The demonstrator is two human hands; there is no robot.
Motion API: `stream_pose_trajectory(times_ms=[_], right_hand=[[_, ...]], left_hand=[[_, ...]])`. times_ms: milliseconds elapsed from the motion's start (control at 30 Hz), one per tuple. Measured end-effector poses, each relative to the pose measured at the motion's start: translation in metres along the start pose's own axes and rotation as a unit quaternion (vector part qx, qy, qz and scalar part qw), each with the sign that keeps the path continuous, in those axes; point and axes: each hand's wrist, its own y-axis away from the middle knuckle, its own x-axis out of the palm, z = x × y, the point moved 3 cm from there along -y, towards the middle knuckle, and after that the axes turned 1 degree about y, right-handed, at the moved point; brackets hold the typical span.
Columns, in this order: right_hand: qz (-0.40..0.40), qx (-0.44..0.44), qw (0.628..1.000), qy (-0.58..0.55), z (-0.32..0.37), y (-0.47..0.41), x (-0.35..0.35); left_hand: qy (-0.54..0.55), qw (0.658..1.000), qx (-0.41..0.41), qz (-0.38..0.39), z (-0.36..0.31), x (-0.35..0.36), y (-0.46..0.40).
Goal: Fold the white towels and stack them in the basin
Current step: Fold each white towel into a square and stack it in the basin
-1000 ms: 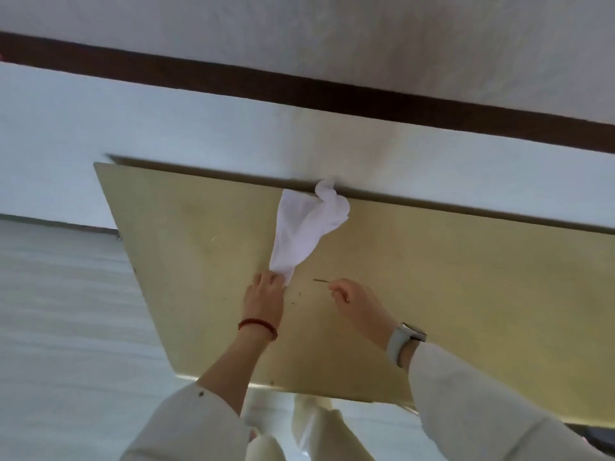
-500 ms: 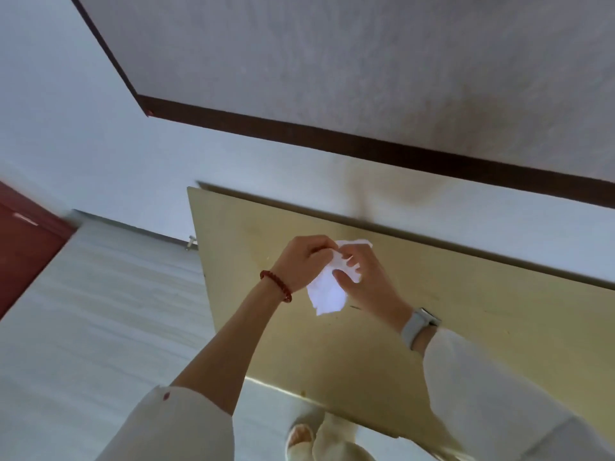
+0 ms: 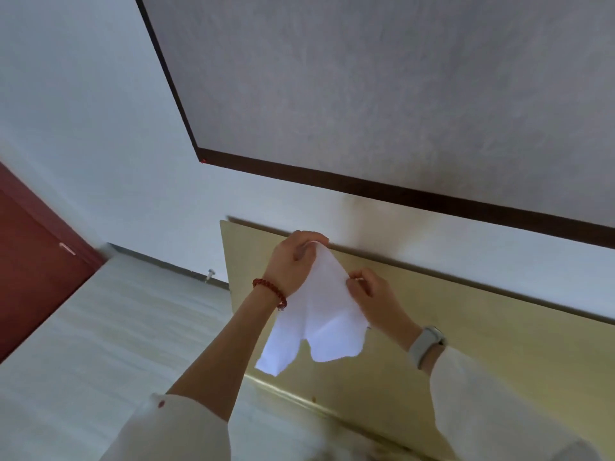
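White towel (image 3: 316, 314), bunched between the hands half a second ago, now hangs open above the table (image 3: 466, 344). Left hand (image 3: 293, 264) pinches its top corner; right hand (image 3: 369, 294) pinches the edge just below. Folding can begin; no basin is visible.

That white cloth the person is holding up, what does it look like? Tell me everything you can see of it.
The white towel is a small, plain piece of soft-looking cloth, unfolded and hanging in the air above the yellowish table, not resting on it. The left hand grips its top end; the right hand pinches its right edge. Below them it drapes in two loose lobes with wavy lower edges.
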Motion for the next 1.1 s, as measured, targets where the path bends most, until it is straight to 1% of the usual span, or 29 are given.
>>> stream_pose_trajectory(times_ms=[100, 167, 233, 300, 433, 500, 567, 633, 667, 733, 833, 933, 1000, 1033, 1067, 1100], right_hand=[[0.055, -0.022, 0.997, 0.044, 0.002, 0.004, -0.018], [0.100, -0.033, 0.988, 0.112, -0.003, 0.004, -0.039], [0.114, -0.026, 0.976, 0.183, -0.016, -0.003, -0.069], [0.065, -0.038, 0.969, 0.234, -0.029, -0.013, -0.105], [-0.069, -0.093, 0.966, 0.229, -0.035, -0.030, -0.167], [-0.116, -0.131, 0.960, 0.218, -0.034, -0.031, -0.182], [-0.137, -0.169, 0.951, 0.217, -0.036, -0.023, -0.190], [-0.122, -0.185, 0.951, 0.214, -0.049, -0.011, -0.192], [-0.107, -0.178, 0.956, 0.207, -0.062, -0.004, -0.192], [-0.066, -0.135, 0.970, 0.193, -0.096, 0.013, -0.187], [0.002, -0.066, 0.977, 0.201, -0.156, 0.050, -0.173], [0.114, 0.011, 0.969, 0.219, -0.211, 0.092, -0.162], [0.202, 0.082, 0.950, 0.223, -0.239, 0.114, -0.159], [0.232, 0.112, 0.941, 0.217, -0.248, 0.122, -0.158], [0.246, 0.133, 0.937, 0.210, -0.253, 0.125, -0.158], [0.239, 0.143, 0.938, 0.206, -0.255, 0.125, -0.159]], left_hand=[[-0.036, 0.998, 0.004, -0.043, -0.004, 0.002, -0.003], [-0.061, 0.995, -0.006, -0.080, -0.009, 0.006, -0.008], [-0.098, 0.988, -0.025, -0.118, -0.014, 0.011, -0.014], [-0.141, 0.976, -0.037, -0.161, -0.019, 0.016, -0.021], [-0.193, 0.945, -0.044, -0.261, -0.033, 0.028, -0.026], [-0.172, 0.940, -0.038, -0.292, -0.040, 0.037, -0.020], [-0.123, 0.946, -0.039, -0.296, -0.040, 0.047, -0.009], [-0.087, 0.957, -0.033, -0.275, -0.032, 0.058, 0.006], [-0.085, 0.963, -0.031, -0.256, -0.025, 0.065, 0.016], [-0.087, 0.974, -0.044, -0.203, -0.003, 0.082, 0.038], [-0.077, 0.984, -0.136, -0.089, 0.040, 0.117, 0.078], [-0.088, 0.963, -0.244, 0.067, 0.083, 0.151, 0.119], [-0.086, 0.940, -0.296, 0.145, 0.103, 0.167, 0.139], [-0.087, 0.926, -0.320, 0.179, 0.110, 0.172, 0.145], [-0.081, 0.913, -0.342, 0.206, 0.114, 0.176, 0.147], [-0.067, 0.905, -0.358, 0.221, 0.116, 0.180, 0.145]])
